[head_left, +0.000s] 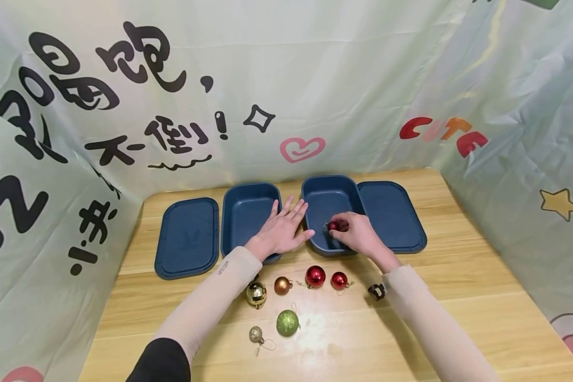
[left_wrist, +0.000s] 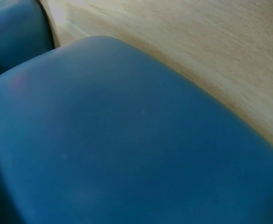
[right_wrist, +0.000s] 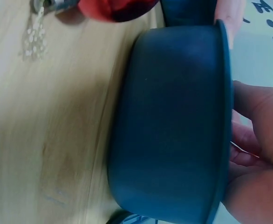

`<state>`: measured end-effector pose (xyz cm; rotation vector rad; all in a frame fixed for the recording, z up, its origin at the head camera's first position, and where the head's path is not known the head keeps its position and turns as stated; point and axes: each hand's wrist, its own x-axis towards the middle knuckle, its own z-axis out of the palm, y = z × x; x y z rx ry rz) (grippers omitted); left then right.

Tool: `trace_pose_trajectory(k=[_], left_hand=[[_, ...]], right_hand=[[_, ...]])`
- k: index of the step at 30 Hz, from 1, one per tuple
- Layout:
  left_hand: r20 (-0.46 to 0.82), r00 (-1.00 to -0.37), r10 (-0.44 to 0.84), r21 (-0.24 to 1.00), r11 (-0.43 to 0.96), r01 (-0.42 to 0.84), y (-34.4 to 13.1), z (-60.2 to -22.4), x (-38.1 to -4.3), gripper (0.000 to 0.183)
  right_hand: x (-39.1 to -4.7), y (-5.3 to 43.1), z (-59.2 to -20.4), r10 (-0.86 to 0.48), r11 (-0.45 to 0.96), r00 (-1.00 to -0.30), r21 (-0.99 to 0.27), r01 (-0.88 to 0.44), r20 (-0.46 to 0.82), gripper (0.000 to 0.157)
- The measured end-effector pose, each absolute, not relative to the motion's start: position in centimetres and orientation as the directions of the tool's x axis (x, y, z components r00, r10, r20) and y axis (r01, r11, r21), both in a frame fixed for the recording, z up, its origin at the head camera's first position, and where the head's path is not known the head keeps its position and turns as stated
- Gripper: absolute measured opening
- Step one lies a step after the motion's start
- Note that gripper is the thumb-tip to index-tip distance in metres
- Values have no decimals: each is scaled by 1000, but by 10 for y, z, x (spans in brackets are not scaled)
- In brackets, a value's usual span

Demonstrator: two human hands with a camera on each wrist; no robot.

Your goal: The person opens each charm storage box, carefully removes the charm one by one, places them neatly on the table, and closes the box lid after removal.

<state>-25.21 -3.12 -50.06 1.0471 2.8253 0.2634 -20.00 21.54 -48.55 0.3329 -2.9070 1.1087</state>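
Over the right-hand blue box, my right hand pinches a small dark red Christmas bauble between thumb and fingers, inside the rim. The right wrist view catches the box's outer wall, with the hand reaching over its edge and the bauble hidden. My left hand lies across the near right part of the left-hand blue box. Its fingers are straight and spread, with the fingertips right at the other box's left rim. In the left wrist view a box wall fills most of the picture.
Blue lids lie outside the boxes, one at left and one at right. Nearer me are a gold bauble, a copper one, two red ones, a green glitter one and a small glittery one.
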Motion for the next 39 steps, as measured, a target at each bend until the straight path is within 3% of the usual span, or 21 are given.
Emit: trace_pose_trajectory(k=[15,39], left_hand=[[-52,-761,647,207,752,625,-32,-500,-252,85],[-49,-755,654,191,748,636,-32,-499,-251,86]], right_hand=[[-162,208,-473,-233,629,-955,-720,-293,184,27],[-92,194,-477,-331,577,-901,-695,-428,280,34]])
